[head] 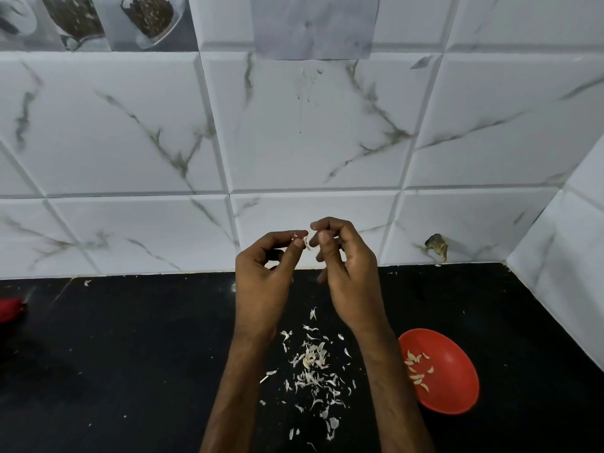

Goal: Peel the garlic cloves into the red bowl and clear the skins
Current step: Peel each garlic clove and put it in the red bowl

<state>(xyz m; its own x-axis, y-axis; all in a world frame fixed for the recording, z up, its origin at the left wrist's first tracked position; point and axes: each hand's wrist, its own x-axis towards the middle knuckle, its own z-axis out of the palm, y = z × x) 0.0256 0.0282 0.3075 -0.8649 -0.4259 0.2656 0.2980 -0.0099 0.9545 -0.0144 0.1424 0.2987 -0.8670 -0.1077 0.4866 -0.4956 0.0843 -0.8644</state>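
Observation:
Both hands are raised above the black counter, fingertips together. My left hand (266,273) pinches a small garlic clove (305,241) with a strip of pale skin hanging off it. My right hand (343,266) pinches the same clove from the right, thumb and forefinger curled at it. The clove is mostly hidden by the fingertips. Below the hands, a scatter of white garlic skins (313,371) lies on the counter. The red bowl (451,364) stands at the lower right and holds several peeled cloves (416,367).
The black counter (130,354) meets a marble-patterned tiled wall (294,142) behind and a side wall at the right. A red object (11,310) shows at the left edge. A chipped hole (436,246) marks the wall near the corner.

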